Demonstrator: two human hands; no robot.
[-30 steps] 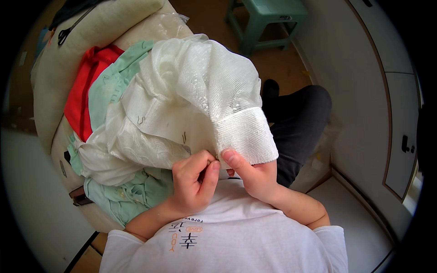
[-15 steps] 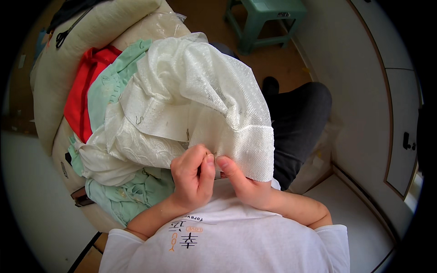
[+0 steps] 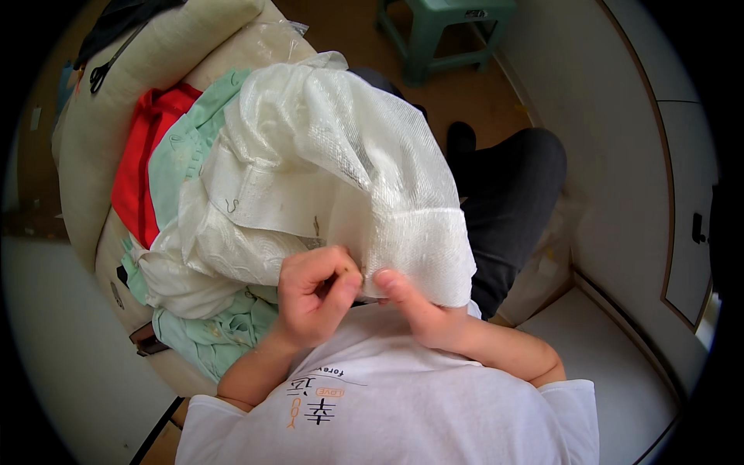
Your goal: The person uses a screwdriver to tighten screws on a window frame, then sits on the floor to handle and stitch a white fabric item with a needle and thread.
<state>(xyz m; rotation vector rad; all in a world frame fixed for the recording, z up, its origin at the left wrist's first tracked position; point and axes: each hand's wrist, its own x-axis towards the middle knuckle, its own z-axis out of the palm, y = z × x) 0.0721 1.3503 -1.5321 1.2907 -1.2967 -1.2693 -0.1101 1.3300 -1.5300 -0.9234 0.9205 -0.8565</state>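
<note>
A white sheer curtain (image 3: 310, 132) lies heaped over my lap, its stiff header band (image 3: 422, 248) bent toward me. Thin metal hooks stick in this band, one hook (image 3: 232, 205) at the left and another near the fold above my left hand. My right hand (image 3: 422, 314) grips the band's lower edge, thumb on top and fingers hidden beneath the cloth. Close beside it, at the same edge, my left hand (image 3: 318, 294) is closed in a pinch. A tiny brownish bit shows between its fingers, too small to name.
Mint-green cloth (image 3: 217, 333) and a red cloth (image 3: 143, 170) lie left of the curtain on a cream sofa (image 3: 186, 39). Black scissors (image 3: 99, 76) rest on its arm. A green stool (image 3: 442, 35) stands ahead, and a white cabinet (image 3: 620, 155) lines the right side.
My left hand has shifted slightly left and down, opening a small gap from the right thumb. The band under my right hand has swung a little toward the right.
</note>
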